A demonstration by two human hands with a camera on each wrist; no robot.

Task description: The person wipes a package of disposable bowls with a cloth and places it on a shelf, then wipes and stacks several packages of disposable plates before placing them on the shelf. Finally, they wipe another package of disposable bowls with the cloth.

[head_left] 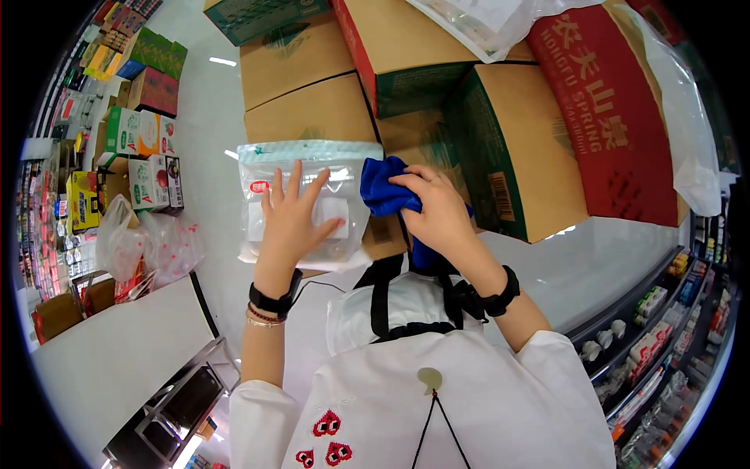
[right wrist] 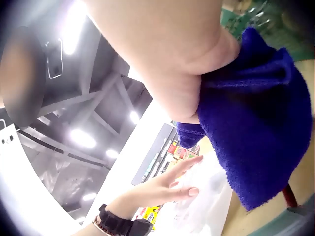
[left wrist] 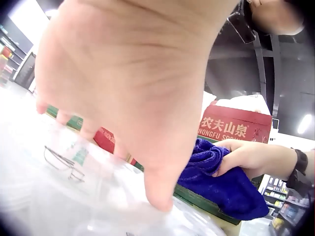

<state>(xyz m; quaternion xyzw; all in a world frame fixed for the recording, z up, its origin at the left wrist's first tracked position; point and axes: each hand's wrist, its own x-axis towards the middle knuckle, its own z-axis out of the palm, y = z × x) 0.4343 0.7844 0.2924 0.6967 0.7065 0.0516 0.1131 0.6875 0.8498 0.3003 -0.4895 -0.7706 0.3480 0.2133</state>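
Note:
A clear plastic bag (head_left: 355, 176) with a pale green top strip and a small red label lies flat on a cardboard box (head_left: 312, 109). My left hand (head_left: 295, 215) rests on the bag, its fingers spread and straight. Just right of the bag, my right hand (head_left: 437, 207) grips a bunched blue cloth (head_left: 383, 187). In the right wrist view the cloth (right wrist: 261, 123) hangs down from the fingers in a loose fold. The left wrist view shows the cloth (left wrist: 221, 191) beside the bag, close over the boxes.
More cardboard boxes (head_left: 531, 156) with green sides stand ahead and to the right. A red printed carton (head_left: 601, 117) lies beyond them, partly under clear plastic. Store shelves (head_left: 664, 336) run along the right. Packaged goods (head_left: 141, 133) and plastic bags (head_left: 148, 242) stand at the left.

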